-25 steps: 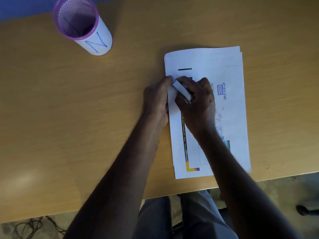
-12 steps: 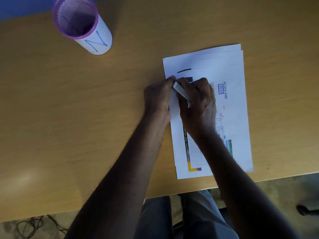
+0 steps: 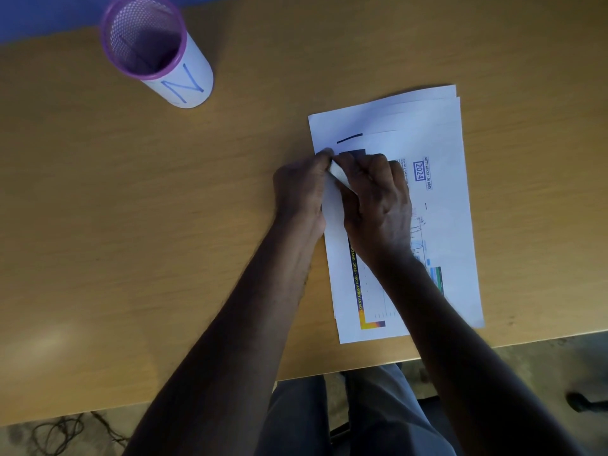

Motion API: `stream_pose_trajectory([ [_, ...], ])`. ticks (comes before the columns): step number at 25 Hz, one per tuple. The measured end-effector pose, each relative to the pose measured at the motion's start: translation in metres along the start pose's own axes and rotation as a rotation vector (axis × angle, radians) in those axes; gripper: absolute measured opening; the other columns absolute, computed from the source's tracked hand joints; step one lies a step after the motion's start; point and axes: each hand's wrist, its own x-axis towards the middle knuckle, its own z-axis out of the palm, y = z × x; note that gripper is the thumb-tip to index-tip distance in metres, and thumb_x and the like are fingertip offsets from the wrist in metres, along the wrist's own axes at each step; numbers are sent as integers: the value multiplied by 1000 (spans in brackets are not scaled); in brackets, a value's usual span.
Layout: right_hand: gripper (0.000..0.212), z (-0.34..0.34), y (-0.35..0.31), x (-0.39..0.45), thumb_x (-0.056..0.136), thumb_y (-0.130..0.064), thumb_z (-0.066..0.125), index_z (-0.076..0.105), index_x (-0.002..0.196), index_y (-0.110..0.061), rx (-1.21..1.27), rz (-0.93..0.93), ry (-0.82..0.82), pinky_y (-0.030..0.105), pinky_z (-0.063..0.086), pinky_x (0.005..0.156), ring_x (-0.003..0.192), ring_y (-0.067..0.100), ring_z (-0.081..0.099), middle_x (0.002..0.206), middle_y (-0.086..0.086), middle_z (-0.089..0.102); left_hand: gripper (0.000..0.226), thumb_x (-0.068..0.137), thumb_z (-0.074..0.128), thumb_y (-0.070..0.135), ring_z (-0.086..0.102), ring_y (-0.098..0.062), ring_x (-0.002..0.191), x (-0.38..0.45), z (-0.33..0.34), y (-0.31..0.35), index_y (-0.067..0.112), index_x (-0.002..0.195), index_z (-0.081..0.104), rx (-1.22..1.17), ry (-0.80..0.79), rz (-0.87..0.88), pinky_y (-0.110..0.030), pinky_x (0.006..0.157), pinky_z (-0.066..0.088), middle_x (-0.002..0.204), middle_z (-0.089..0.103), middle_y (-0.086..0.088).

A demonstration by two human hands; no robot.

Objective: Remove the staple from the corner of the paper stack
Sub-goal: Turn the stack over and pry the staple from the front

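Observation:
A stack of printed white sheets (image 3: pixel 437 133) lies on the wooden table (image 3: pixel 131 225), its long side running away from me. My left hand (image 3: pixel 299 192) grips the stack's left edge near the far corner, thumb tip on the paper. My right hand (image 3: pixel 381 199) rests on the top sheet, fingers curled around a small pale flat tool (image 3: pixel 339 172) that slants toward my left thumb. The staple itself is hidden under the fingers. The far ends of the sheets are fanned apart.
A purple mesh pen cup (image 3: pixel 184 77) with a white label marked "N" stands at the far left. The table's front edge (image 3: pixel 460 353) runs just below the stack. My legs (image 3: pixel 362 416) and floor cables (image 3: pixel 59 432) show beneath.
The sheets have fanned out more at the far end, the lower ones turning left. Both hands stay at the same corner, pressed closer together over the tool.

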Motion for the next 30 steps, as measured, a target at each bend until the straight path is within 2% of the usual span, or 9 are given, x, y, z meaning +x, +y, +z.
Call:
stream_pose_trajectory([
  [3,34,0,0,-1,105,-8,59,68,137,-13,-4,-5,1,44,55,77,99,35,63,118,15,70,19,84,80,15,67,-13,50,-1,1,1,14,66,74,11,19,-3,-29,59,54,60,71,-1],
  [7,35,1,2,-1,104,-8,57,69,137,-13,-7,-8,2,43,54,77,100,35,63,120,15,70,19,83,79,11,66,-16,50,-3,1,3,12,65,75,-18,10,-14,-30,58,53,60,70,-2],
  [15,31,7,6,-4,104,-10,62,70,134,-12,-12,-30,45,39,52,76,99,34,62,119,14,71,20,84,78,14,64,-8,43,-4,0,2,14,64,73,16,14,-23,-21,46,50,53,70,4],
  [21,30,9,7,-6,104,-9,62,71,132,-11,-7,-27,68,43,53,74,96,36,62,115,15,72,21,85,78,15,64,-8,42,-3,0,2,14,64,72,21,4,-31,-20,42,50,52,71,4],
  [24,31,9,7,-6,105,-8,61,70,134,-11,-14,-37,74,44,52,75,95,37,62,112,16,72,18,84,78,13,67,-14,47,-3,0,3,13,66,75,3,-6,-38,-27,52,55,59,73,-1],
  [28,30,9,6,-6,102,-7,65,72,131,-10,-59,-59,98,44,53,74,96,35,61,113,15,73,8,83,78,11,71,-27,67,-4,2,4,5,78,78,-17,-21,-57,-48,74,63,86,79,-19],
  [30,29,9,6,-6,102,-8,66,72,131,-11,-63,-66,109,44,53,74,97,33,60,113,14,73,8,84,78,12,72,-29,72,-5,2,4,4,81,79,-10,-24,-55,-53,81,62,93,79,-22],
])
